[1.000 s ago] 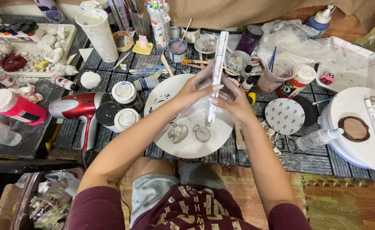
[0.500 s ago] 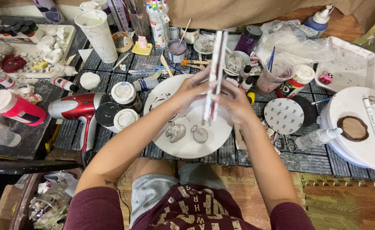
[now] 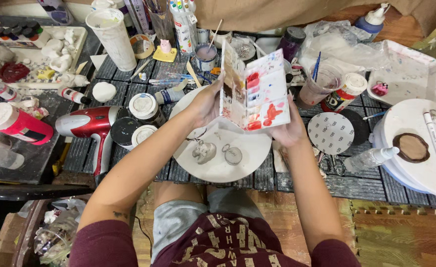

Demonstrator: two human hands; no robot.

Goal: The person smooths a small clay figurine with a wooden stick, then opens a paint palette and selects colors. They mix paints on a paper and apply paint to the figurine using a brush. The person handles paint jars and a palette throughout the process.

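Both my hands hold a white folding paint palette [image 3: 258, 94] open above a round white plate [image 3: 247, 158]. My left hand [image 3: 205, 106] grips its left leaf, which stands nearly edge-on. My right hand [image 3: 291, 129] supports the right leaf, whose wells show red, pink and blue paint stains. On the plate below lie a small grey clay figure [image 3: 204, 151] and a round grey clay piece [image 3: 232, 155].
A red hair dryer [image 3: 87, 126] lies left of the plate beside two lidded jars [image 3: 144, 106]. A tall white cup [image 3: 113, 37], brushes, paint tubes and a small pink figure [image 3: 165, 46] crowd the back. A round dotted disc [image 3: 331, 132] and a white turntable [image 3: 416, 148] sit right.
The palette was closed and held upright edge-on between my hands. It now stands open, with its paint-stained inside facing me.
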